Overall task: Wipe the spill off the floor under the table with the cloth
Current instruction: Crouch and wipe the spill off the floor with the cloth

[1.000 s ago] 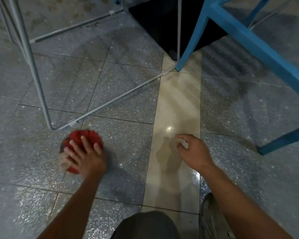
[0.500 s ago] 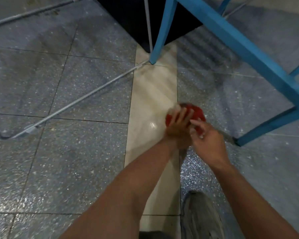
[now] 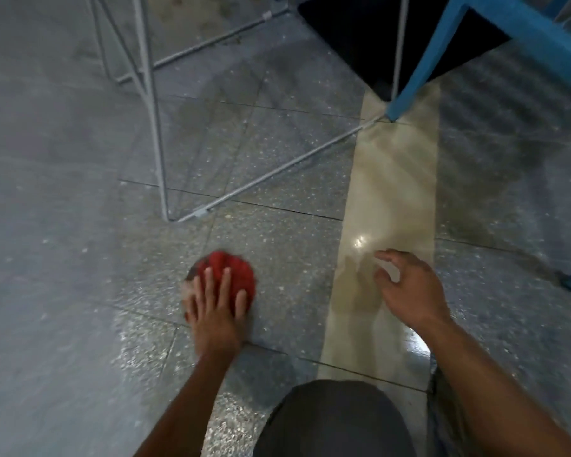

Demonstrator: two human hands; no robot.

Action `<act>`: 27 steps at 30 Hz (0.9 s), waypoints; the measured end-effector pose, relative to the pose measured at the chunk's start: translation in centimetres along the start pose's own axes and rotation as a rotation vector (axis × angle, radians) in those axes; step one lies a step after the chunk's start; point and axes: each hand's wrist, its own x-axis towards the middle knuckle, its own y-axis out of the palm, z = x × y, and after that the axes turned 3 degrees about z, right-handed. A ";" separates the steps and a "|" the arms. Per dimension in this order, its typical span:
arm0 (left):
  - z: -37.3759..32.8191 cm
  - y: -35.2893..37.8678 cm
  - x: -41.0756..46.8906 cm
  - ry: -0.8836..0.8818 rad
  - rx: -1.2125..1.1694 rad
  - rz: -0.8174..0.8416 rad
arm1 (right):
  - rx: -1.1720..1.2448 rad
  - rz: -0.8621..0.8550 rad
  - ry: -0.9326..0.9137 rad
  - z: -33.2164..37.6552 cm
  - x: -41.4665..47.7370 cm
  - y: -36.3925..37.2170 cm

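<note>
Cloth [image 3: 232, 268] slid back left, a red bunched wad w/ left hand [image 3: 215, 313] pressing flat-fingered; right hand [image 3: 412, 291] loose, empty.

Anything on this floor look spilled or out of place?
Yes: a darker wet patch on the beige floor strip, beside the right hand; the left hand presses the red cloth on grey tile, off it.

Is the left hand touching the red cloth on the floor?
Touching. The head view shows the left hand spread flat on top of the red cloth, its fingers lying across it with no gap.
</note>
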 end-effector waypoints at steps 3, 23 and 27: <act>1.0 1.8 -7.8 -0.309 -0.137 -0.106 | -0.035 0.060 -0.066 2.9 0.3 1.6; -1.7 -0.3 -0.5 -0.116 -0.120 0.018 | -0.089 0.031 -0.018 0.9 -0.4 -2.7; -1.9 5.0 -14.8 -0.116 -0.182 -0.019 | -0.087 0.109 -0.081 3.6 -0.4 -0.3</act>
